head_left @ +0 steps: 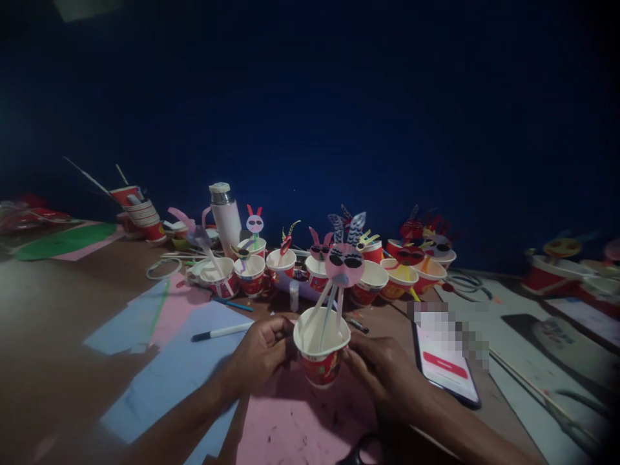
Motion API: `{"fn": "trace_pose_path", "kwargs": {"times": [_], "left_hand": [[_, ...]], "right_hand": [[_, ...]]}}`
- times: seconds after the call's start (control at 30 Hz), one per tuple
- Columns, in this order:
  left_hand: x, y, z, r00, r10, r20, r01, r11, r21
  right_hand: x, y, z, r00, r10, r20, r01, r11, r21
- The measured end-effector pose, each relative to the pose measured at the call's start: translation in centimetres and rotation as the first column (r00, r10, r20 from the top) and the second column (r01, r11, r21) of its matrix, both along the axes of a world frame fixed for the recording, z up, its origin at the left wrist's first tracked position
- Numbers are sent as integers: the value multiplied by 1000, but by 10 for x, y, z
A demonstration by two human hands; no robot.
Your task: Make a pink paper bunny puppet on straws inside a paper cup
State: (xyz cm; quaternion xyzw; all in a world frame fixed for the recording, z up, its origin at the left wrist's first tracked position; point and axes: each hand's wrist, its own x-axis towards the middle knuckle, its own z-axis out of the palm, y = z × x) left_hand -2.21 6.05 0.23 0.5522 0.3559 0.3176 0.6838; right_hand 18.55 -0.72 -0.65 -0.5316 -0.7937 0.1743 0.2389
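A red and white paper cup [320,368] is held upright between both hands, over a pink paper sheet [305,420]. From inside it rises a pink paper face [344,263] with black eye shapes and patterned ears, carried on thin pale strips. My left hand [268,349] is closed at the cup's left side, near the rim. On the opposite side my right hand [380,365] grips the cup; some of its fingers are hidden behind it. Black scissors handles [361,449] show at the bottom edge. Left of the cup, a marker [220,332] lies on blue paper [169,381].
Behind the hands stand several decorated paper cups [249,278] and a white flask [227,219]. A phone [445,361] lies to the right. Stacked cups [145,216] and green paper [68,240] are at the far left; a thin stick [527,381] lies right.
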Motion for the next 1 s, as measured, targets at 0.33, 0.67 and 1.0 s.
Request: {"fn": "trace_pose_path", "kwargs": {"times": [0.33,0.67,1.0], "left_hand": [[-12,2,-24,979,-22,205,72,968,-239],[-15,-6,-28,989,-80,126,100,982,-161],[-17,-8,-21,986,-118,119,130,986,-101]], "right_hand": [[-2,1,4,996,89,27,-87,995,-52],[-8,-5,21,991,63,-116,-84,979,-184],[-6,-8,15,991,136,14,-134,988,-81]]}}
